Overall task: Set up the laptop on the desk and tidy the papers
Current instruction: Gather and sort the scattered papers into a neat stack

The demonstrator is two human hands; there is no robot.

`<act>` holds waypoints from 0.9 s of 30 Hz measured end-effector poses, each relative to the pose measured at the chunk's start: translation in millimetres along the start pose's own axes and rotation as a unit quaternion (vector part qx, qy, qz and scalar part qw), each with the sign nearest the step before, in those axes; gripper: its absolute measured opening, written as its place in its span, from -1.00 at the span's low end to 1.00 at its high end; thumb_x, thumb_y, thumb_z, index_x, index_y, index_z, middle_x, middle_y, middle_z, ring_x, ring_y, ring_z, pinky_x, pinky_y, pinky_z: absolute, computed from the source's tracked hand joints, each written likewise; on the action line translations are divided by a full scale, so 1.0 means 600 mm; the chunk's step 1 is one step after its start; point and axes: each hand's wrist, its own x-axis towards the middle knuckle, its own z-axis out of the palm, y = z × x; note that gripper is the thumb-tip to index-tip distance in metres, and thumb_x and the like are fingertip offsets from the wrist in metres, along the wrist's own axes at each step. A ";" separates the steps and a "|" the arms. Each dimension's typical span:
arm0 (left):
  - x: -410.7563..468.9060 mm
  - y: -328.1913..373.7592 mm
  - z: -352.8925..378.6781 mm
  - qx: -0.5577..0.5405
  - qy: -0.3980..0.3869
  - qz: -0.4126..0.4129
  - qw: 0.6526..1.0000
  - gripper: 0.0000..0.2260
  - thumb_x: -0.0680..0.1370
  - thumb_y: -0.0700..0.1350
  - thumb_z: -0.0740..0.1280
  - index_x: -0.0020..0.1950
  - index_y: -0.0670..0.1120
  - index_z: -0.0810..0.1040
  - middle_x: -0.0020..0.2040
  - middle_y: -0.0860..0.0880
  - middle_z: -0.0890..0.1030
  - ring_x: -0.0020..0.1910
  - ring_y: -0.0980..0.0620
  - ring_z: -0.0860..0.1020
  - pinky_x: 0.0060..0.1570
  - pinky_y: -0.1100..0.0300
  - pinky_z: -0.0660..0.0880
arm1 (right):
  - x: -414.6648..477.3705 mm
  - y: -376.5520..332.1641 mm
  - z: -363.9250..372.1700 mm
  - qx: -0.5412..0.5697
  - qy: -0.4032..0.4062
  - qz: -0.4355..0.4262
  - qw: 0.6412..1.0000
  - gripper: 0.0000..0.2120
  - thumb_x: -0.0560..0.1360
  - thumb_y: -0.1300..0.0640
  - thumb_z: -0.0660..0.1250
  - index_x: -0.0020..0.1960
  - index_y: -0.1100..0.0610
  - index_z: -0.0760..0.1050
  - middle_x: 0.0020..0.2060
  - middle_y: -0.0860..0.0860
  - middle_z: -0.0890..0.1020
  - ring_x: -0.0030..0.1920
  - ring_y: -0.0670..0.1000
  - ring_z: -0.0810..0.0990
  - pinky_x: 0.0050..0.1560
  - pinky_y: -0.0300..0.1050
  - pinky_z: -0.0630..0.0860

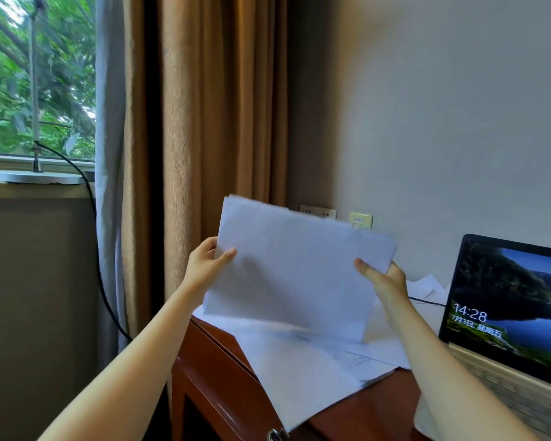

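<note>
Head view: your left hand (206, 264) and right hand (385, 278) pinch the papers (296, 272); tap their bottom edge square on the desk (379, 405).

Corner room, daylight from the window (35, 74) at 10 o'clock.
Green foliage outside; grey sheer (109, 154) and tan curtain (223, 106) toward 12; plain beige wall (442, 106) at 2, sockets (318, 212) low on it; red-brown wooden worktop (210, 370) at 6.

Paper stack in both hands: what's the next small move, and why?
Probably tap the stack edge-down on the desk to square it: the left hand and right hand hold it upright, its top edges look uneven, and loose sheets lie below.
</note>
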 end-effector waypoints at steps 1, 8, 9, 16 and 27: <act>-0.001 -0.006 -0.002 -0.012 0.001 -0.012 1.000 -0.89 0.50 -0.20 0.39 -0.01 -0.07 0.53 -0.12 -0.04 0.62 -0.15 -0.07 0.60 -0.06 0.03 0.57 | -0.001 0.003 -0.004 -0.003 -0.001 0.004 1.000 -0.79 0.47 0.21 0.39 0.07 0.13 0.45 -0.04 0.04 0.60 -0.11 0.01 0.58 -0.15 -0.24 0.50; -0.005 -0.019 -0.003 -0.049 -0.012 -0.043 0.998 -0.86 0.45 -0.17 0.45 -0.05 -0.02 0.55 -0.05 -0.09 0.64 -0.07 -0.14 0.61 0.04 -0.06 0.55 | -0.005 0.017 -0.005 -0.004 -0.041 0.062 0.997 -0.65 0.45 0.21 0.41 0.21 0.22 0.47 0.06 0.13 0.60 -0.01 0.14 0.59 0.00 -0.07 0.53; -0.004 -0.018 -0.005 -0.054 -0.004 -0.043 0.998 -0.85 0.45 -0.16 0.45 -0.02 -0.04 0.55 -0.03 -0.11 0.64 -0.07 -0.14 0.62 0.02 -0.05 0.56 | -0.004 0.016 -0.006 0.006 -0.036 0.066 0.997 -0.66 0.44 0.22 0.41 0.19 0.20 0.48 0.06 0.13 0.60 -0.03 0.13 0.60 0.01 -0.05 0.53; -0.013 -0.029 0.002 -0.026 -0.026 -0.042 0.998 -0.82 0.47 -0.19 0.42 0.03 -0.05 0.50 -0.07 -0.02 0.61 -0.18 0.08 0.58 -0.25 0.25 0.50 | -0.017 0.018 -0.007 -0.081 -0.065 0.112 0.988 -0.92 0.51 0.28 0.32 0.00 0.18 0.52 -0.08 0.03 0.58 -0.25 -0.02 0.51 -0.28 -0.23 0.41; -0.026 -0.052 0.027 -0.022 0.048 -0.185 0.981 -0.15 0.45 -0.06 0.45 0.53 -0.17 -0.05 0.46 -0.18 0.26 0.38 -0.12 0.34 0.33 0.06 0.27 | -0.036 0.061 0.042 0.093 0.086 0.173 0.977 -0.71 0.56 0.29 0.25 0.25 0.36 0.42 0.12 0.20 0.55 0.00 0.07 0.47 0.07 -0.02 0.42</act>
